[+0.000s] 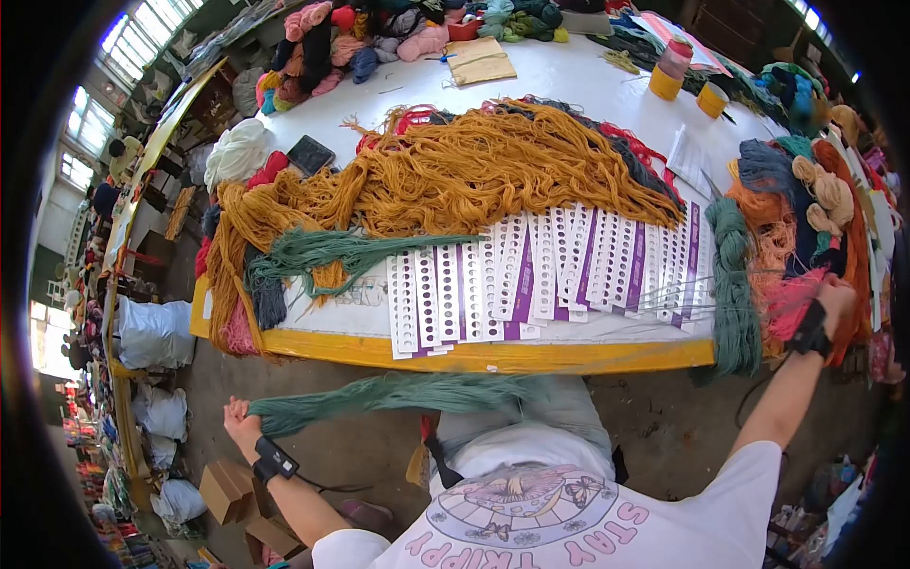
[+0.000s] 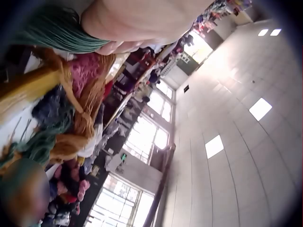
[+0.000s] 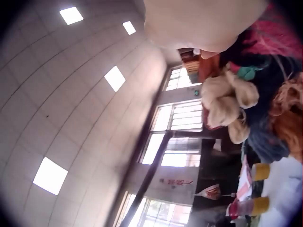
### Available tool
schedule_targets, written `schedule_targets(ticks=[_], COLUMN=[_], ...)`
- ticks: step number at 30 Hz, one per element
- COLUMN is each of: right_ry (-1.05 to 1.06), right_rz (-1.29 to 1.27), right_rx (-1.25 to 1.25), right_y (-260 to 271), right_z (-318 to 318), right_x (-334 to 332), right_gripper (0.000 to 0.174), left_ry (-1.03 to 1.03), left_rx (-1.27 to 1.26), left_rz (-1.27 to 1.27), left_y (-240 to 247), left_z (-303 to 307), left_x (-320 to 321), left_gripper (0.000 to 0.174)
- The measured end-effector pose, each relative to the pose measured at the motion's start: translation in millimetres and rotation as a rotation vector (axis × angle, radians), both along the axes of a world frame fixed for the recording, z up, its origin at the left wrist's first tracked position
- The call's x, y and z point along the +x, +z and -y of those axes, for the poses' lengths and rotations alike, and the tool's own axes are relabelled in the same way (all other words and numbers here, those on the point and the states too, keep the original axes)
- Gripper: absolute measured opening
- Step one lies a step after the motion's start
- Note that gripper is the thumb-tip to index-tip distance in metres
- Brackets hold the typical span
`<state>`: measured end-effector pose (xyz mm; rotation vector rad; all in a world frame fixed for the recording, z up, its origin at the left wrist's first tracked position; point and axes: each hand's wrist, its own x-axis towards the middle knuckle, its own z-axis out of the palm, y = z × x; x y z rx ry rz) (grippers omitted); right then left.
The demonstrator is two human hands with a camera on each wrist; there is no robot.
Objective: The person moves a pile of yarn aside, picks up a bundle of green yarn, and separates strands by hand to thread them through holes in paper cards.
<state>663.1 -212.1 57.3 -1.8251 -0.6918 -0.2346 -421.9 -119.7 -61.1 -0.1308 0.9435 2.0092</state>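
My left hand grips one end of a green yarn bundle, which stretches rightward below the table edge, across the lap. The left wrist view shows the same green yarn running into the curled fingers of the left hand. Far out to the right, my right hand is closed, with thin, blurred green strands fanning from the bundle toward it. Pink yarn lies right beside that hand. In the right wrist view the right hand hides its own fingertips.
Mustard yarn is heaped on the white table, above purple-and-white punched cards. Another green bundle lies across the cards' left end; a green hank hangs over the yellow table edge. Cardboard boxes stand on the floor.
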Motion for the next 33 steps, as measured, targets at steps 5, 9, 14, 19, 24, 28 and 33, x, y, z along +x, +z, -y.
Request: schedule_targets(ticks=[5, 9, 14, 19, 24, 28, 33], right_ry=[0.413, 0.997, 1.522, 1.428, 1.179, 1.070, 1.058], right_rz=[-0.418, -0.590, -1.308, -1.321, -0.446, -0.376, -0.790], right_rx=[0.400, -0.227, -0.256, -0.276, -0.518, -0.353, -0.321], right_y=[56, 12, -70, -83, -92, -107, -103], right_z=[-93, -180, -220, -230, -238, -241, -242], right_x=[-64, -303, -425, -422, -429, -430, -427], right_gripper=[0.020, 0.024, 0.041, 0.017, 0.011, 0.011, 0.013], left_ry=[-0.643, -1.012, -1.335, -1.359, -1.327, -1.134, -0.688], left_rx=[0.278, 0.069, -0.030, -0.241, -0.171, 0.059, 0.072], left_rz=[0.025, -0.185, -0.479, -0.609, -1.255, -1.666, -1.766], left_y=[109, 92, 57, 43, 25, 22, 7], left_z=[-40, -89, -142, -167, -177, -204, -198], left_x=[216, 370, 492, 509, 505, 504, 510], left_gripper=[0.033, 0.027, 0.023, 0.017, 0.013, 0.016, 0.016])
